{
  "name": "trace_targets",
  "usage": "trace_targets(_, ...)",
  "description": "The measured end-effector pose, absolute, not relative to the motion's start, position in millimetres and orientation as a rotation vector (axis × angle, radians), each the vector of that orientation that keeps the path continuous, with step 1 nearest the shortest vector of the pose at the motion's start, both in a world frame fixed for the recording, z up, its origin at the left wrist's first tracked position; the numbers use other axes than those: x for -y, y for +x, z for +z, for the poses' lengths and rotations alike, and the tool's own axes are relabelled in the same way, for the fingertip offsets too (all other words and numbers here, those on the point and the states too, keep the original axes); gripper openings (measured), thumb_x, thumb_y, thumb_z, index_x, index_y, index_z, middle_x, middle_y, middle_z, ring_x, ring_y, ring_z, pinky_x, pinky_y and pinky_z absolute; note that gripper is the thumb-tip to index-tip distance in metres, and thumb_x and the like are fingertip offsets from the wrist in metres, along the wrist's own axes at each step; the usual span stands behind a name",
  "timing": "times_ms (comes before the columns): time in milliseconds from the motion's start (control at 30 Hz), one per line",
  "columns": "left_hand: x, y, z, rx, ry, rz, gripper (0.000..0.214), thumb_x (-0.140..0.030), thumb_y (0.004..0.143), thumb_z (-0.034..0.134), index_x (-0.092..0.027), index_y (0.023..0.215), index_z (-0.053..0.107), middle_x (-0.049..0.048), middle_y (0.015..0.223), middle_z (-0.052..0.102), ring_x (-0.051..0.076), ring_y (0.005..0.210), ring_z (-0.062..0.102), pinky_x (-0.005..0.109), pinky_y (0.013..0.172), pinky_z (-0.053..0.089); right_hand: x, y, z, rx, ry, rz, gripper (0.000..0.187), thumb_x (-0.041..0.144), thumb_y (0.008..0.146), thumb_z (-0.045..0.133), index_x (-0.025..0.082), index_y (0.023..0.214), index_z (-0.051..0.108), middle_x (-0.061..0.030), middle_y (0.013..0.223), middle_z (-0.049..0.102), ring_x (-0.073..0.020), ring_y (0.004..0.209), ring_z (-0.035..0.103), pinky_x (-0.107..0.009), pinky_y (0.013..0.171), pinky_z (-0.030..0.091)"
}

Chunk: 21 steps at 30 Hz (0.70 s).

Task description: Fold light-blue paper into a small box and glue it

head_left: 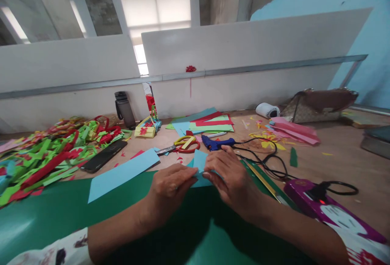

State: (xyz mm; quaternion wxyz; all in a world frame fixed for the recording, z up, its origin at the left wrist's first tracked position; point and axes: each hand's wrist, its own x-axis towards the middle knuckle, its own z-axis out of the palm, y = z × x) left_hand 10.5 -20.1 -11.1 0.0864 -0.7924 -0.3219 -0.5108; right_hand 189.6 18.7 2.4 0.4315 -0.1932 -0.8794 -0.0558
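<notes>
My left hand (170,187) and my right hand (228,175) meet over a small piece of light blue paper (200,163), each pinching an edge of it. The paper is creased and partly hidden under my fingers. It rests above a large dark green sheet (61,212) that covers the near part of the table. A longer light blue strip (122,173) lies flat just left of my left hand. Scissors with orange and yellow handles (183,145) and a blue glue gun (216,143) lie just beyond my hands.
A heap of green and red paper strips (45,155) fills the left side, with a black phone (103,156) beside it. A dark bottle (124,110), stacked coloured sheets (210,122), pink sheets (292,131), a bag (319,104), a black cable (274,163) and a purple box (332,212) stand around.
</notes>
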Motion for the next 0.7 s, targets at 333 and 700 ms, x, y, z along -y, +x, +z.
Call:
trace_targets(333, 23, 12, -8, 1.045, -2.356, -1.557, 0.008, -0.007, 0.077, 0.062, -0.012, 0.081, 0.066, 0.0063, 0.071, 0.069, 0.013, 0.065, 0.064, 0.021, 0.060, 0.051, -17, 189, 2, 2.226, -0.571, -0.144, 0.012, 0.014, 0.083, 0.052, 0.017, 0.072, 0.049, -0.0022, 0.073, 0.056, -0.0172, 0.075, 0.049, -0.038, 0.081, 0.031)
trace_targets(700, 33, 16, -1, 1.530, -2.497, -1.760, 0.005, -0.015, 0.074, 0.065, -0.014, 0.078, 0.064, 0.0015, 0.069, 0.065, 0.011, 0.063, 0.058, 0.022, 0.061, 0.045, -20, 190, 1, 2.204, -0.530, -0.191, 0.019, 0.015, 0.087, 0.046, 0.017, 0.068, 0.049, -0.0001, 0.066, 0.053, -0.0144, 0.068, 0.048, -0.036, 0.081, 0.031)
